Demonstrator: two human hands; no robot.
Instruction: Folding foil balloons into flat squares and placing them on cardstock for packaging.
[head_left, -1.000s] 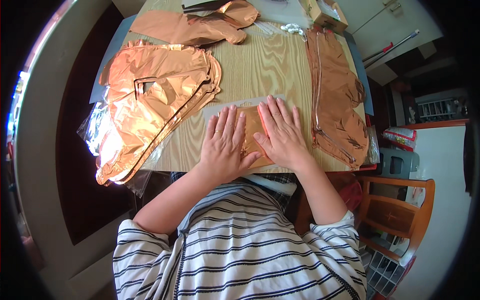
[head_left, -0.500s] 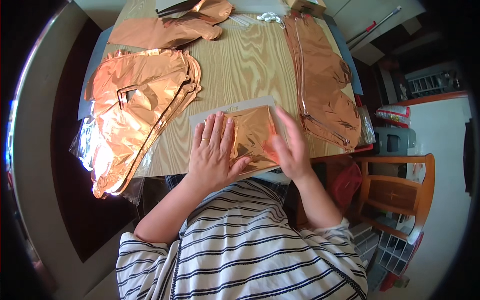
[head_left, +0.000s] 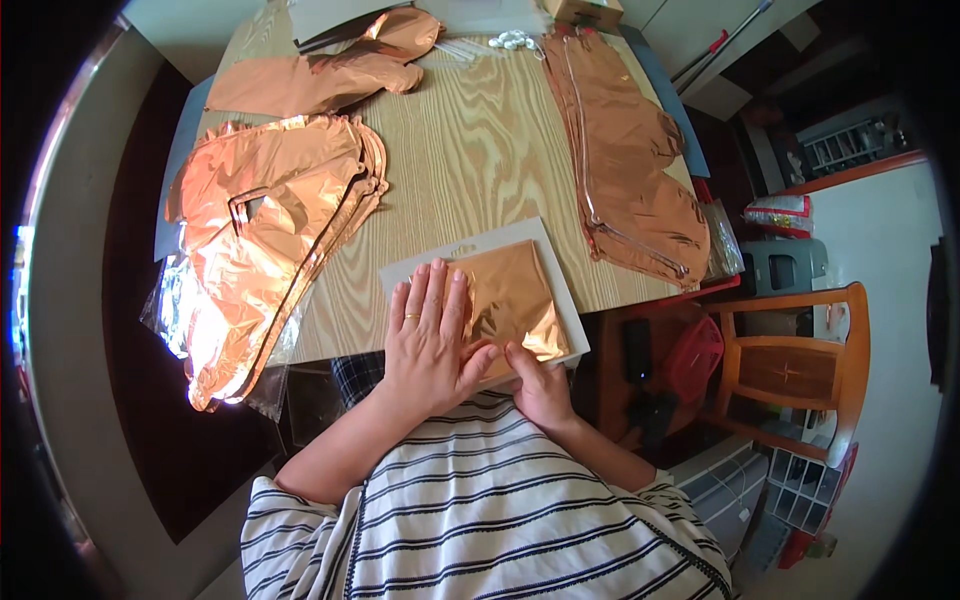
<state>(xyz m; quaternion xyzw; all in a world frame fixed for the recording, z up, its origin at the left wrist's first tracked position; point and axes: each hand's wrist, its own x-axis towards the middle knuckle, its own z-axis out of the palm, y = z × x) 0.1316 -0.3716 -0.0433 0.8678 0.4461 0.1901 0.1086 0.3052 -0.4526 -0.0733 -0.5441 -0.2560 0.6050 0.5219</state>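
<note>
A folded copper foil balloon (head_left: 507, 300) lies on a white backing card (head_left: 570, 325) at the table's near edge. My left hand (head_left: 425, 335) rests flat over the foil's left side, fingers stretched out and a ring on one of them. At the near edge of the card, my right hand (head_left: 543, 393) has its thumb on top and its fingers curled beneath, gripping the card. Those fingers are partly hidden. A pile of flat copper foil balloons (head_left: 285, 200) lies to the left, reaching over the table edge.
More flat foil balloons (head_left: 635, 150) lie along the right side and at the far left (head_left: 320, 80). White ribbon coils (head_left: 513, 40) and a cardboard box (head_left: 585, 12) sit at the far edge. A wooden chair (head_left: 785, 380) stands to the right of the wood-grain table (head_left: 470, 150).
My right hand has moved from the card's right side down to its near edge and taken hold there. The left hand stays on the foil. The view has shifted slightly.
</note>
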